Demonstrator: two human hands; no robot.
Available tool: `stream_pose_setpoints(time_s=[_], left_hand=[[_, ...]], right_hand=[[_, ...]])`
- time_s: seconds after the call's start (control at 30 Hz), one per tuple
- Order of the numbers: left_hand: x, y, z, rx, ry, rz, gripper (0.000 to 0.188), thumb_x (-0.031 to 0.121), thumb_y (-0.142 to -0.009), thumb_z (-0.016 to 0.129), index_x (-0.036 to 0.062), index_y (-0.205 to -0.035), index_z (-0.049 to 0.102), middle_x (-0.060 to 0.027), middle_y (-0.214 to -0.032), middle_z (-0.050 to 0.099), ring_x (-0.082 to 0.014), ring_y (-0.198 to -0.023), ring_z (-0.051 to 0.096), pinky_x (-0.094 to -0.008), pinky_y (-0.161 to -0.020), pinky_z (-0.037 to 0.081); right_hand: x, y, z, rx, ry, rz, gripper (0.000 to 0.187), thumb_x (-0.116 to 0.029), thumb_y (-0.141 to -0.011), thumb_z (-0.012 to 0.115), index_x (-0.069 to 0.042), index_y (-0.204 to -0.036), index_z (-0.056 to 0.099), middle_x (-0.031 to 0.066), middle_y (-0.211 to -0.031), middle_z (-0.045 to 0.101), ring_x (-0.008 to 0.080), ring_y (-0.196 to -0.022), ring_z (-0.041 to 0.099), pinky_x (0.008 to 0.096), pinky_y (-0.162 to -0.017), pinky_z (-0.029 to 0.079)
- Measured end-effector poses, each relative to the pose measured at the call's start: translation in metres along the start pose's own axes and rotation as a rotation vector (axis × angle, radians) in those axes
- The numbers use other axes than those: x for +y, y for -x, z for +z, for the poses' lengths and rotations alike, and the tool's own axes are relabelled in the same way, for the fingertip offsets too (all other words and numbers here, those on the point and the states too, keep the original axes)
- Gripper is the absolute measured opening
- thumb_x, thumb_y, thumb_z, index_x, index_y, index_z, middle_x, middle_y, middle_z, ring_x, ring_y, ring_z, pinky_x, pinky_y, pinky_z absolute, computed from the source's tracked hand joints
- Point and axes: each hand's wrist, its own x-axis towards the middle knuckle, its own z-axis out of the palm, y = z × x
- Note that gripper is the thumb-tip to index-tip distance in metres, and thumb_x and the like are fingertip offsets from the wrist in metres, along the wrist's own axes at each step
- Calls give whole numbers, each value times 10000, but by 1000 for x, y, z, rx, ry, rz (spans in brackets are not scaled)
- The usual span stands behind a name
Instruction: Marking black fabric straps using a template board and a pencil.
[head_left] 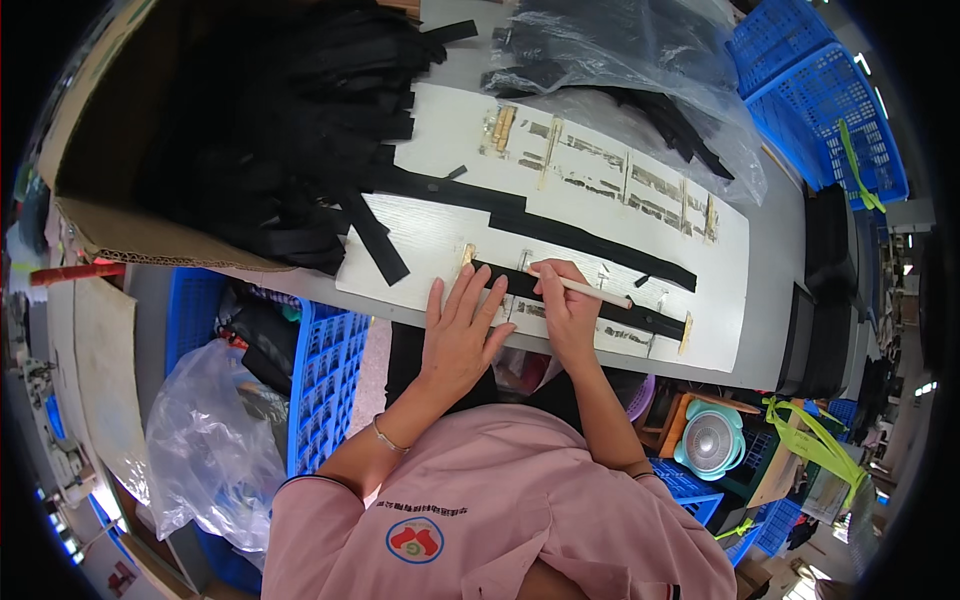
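Observation:
My left hand (459, 328) lies flat with its fingers apart, the fingertips pressing on the left end of a narrow black fabric strip (650, 319). That strip lies along the near side of a white board (722, 318), between yellowish tape pieces at its two ends. Pinched in my right hand (568, 318) is a slim white pen-like marker (600, 293), its blunt end pointing right. The marker's tip is hidden by my fingers near the strip. Just beyond both hands, another long black strip (610, 252) stretches across the board.
At the left, a cardboard box (170, 246) spills a big heap of black strips (290, 130) onto the table. A clear plastic bag (620, 60) covers more at the back. Blue baskets (330, 375) stand below left and at the far right (835, 110). A turquoise fan (710, 440) sits below right.

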Motion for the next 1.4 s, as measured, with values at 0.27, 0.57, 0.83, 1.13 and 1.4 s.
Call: stream_pose_setpoints(time_s=[0.27, 0.57, 0.83, 1.13, 1.4], left_hand=[[0, 0, -2, 15, 34, -10, 646, 322, -934, 705, 122, -1510, 492, -119, -1534, 456, -305, -1477, 380, -552, -1218, 187], [0, 0, -2, 10, 10, 4, 618, 351, -951, 677, 88, -1485, 511, -133, -1541, 454, -296, -1488, 364, -558, -1217, 192], [2, -2, -1, 23, 29, -6, 629, 311, -919, 723, 104, -1480, 528, -134, -1526, 473, -314, -1470, 390, -553, -1215, 189], [3, -1, 0, 17, 30, -17, 639, 292, -912, 736, 111, -1487, 522, -130, -1526, 474, -319, -1470, 387, -552, -1222, 175], [3, -1, -2, 0, -10, 2, 609, 312, -946, 702, 84, -1482, 522, -143, -1531, 468, -323, -1476, 376, -559, -1221, 178]], right_hand=[[6, -1, 2, -18, 103, -17, 193, -143, -1032, 600, 17, -1035, 707, 44, -803, 649, 95, -711, 570, 252, -639, 464], [5, -1, 5, 30, 166, -112, 211, -116, -1038, 577, 35, -995, 719, 29, -783, 641, 71, -704, 550, 228, -628, 441], [8, -1, -1, -109, 140, -133, 277, -138, -1032, 585, 40, -872, 725, 35, -729, 660, 73, -629, 553, 239, -580, 442], [8, 7, -17, -96, 48, -35, 201, -95, -989, 614, 32, -874, 720, 74, -746, 682, 119, -656, 613, 276, -602, 474], [18, 15, -77, 303, 190, -84, 260, -116, -1029, 578, 44, -875, 715, 46, -709, 638, 87, -625, 535, 257, -582, 428]])
